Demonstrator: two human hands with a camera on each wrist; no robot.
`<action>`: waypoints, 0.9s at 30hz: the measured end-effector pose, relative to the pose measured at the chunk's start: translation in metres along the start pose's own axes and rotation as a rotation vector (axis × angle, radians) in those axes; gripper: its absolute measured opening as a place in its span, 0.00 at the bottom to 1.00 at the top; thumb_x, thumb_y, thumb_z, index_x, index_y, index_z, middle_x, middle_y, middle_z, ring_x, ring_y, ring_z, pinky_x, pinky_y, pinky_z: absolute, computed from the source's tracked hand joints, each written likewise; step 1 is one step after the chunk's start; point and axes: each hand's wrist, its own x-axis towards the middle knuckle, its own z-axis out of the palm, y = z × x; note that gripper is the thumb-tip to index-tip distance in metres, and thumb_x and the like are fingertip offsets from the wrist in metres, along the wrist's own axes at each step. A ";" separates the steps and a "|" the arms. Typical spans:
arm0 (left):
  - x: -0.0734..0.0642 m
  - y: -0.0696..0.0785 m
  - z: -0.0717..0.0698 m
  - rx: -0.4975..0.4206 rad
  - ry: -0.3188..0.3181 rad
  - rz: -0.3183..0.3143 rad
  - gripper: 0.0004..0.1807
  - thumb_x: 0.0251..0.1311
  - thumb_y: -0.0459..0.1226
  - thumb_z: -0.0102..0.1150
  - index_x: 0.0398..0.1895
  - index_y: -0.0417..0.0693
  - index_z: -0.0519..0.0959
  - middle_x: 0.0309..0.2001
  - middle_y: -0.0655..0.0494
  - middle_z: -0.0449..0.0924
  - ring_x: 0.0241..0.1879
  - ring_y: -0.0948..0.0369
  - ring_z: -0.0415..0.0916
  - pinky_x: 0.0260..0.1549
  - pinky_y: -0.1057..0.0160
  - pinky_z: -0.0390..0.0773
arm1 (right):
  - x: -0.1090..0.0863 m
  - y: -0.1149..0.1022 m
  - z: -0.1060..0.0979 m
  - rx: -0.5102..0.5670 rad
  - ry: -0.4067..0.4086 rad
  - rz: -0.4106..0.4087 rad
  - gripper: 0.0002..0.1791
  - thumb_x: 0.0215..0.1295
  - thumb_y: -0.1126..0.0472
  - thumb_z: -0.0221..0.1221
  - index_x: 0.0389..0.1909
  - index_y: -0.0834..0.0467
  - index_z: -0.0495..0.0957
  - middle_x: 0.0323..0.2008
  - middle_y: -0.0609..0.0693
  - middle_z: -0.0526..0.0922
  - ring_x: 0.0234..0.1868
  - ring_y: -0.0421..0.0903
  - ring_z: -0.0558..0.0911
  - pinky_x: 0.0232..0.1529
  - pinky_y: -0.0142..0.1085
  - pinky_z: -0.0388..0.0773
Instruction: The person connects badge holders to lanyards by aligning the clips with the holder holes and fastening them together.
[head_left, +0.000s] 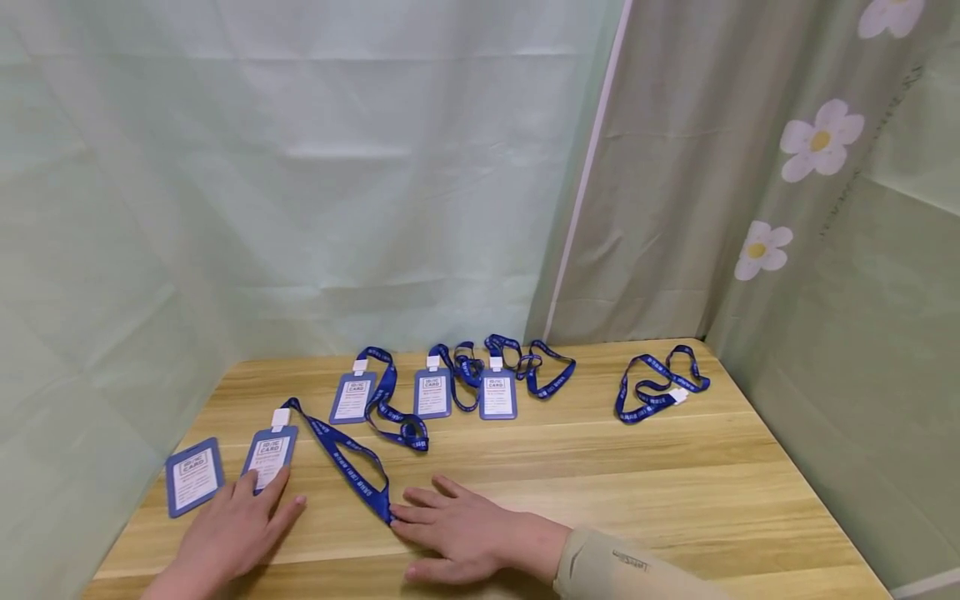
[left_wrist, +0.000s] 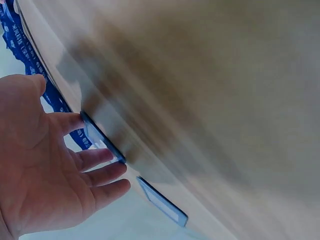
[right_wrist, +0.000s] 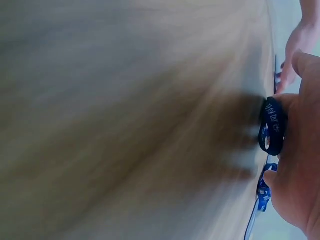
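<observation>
My left hand (head_left: 231,527) rests its fingertips on the lower part of a blue badge holder (head_left: 270,454) with a white card at the left of the table. A blue lanyard (head_left: 337,457) joins the holder's top by a white clip and slants toward me. At its near end my right hand (head_left: 468,527) lies palm down, spread fingers touching the strap. In the right wrist view, a loop of the lanyard (right_wrist: 273,125) shows at those fingers. The left wrist view shows the left fingers extended along the holder (left_wrist: 104,139). Left of it lies a badge holder (head_left: 193,477) without a strap.
Behind, three badge holders (head_left: 353,397), (head_left: 432,393), (head_left: 498,394) lie in a row, their blue lanyards bunched beside or behind them. A separate lanyard (head_left: 651,403) lies at the back right of the wooden table (head_left: 645,492). Curtains (head_left: 375,167) hang behind and at the sides.
</observation>
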 end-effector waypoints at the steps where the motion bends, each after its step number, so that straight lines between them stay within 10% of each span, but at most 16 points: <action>1: 0.003 0.000 0.000 -0.003 0.013 0.005 0.46 0.73 0.69 0.33 0.73 0.40 0.70 0.63 0.18 0.65 0.58 0.21 0.64 0.53 0.25 0.67 | 0.002 -0.001 -0.001 -0.001 -0.001 0.007 0.38 0.77 0.29 0.26 0.82 0.41 0.44 0.81 0.36 0.40 0.81 0.39 0.38 0.79 0.49 0.36; 15: 0.032 -0.023 -0.006 -0.027 -0.028 -0.058 0.49 0.73 0.69 0.29 0.75 0.36 0.65 0.66 0.14 0.57 0.61 0.17 0.57 0.55 0.21 0.61 | -0.009 -0.012 0.000 -0.126 -0.007 -0.074 0.39 0.79 0.32 0.26 0.83 0.46 0.43 0.82 0.42 0.37 0.81 0.42 0.38 0.79 0.47 0.41; 27: 0.054 -0.041 -0.014 -0.118 -0.127 -0.102 0.52 0.73 0.68 0.17 0.76 0.31 0.56 0.68 0.11 0.46 0.64 0.15 0.45 0.58 0.18 0.54 | 0.032 -0.018 -0.002 -0.081 -0.050 -0.055 0.39 0.77 0.31 0.24 0.82 0.45 0.42 0.80 0.37 0.34 0.79 0.35 0.33 0.78 0.38 0.33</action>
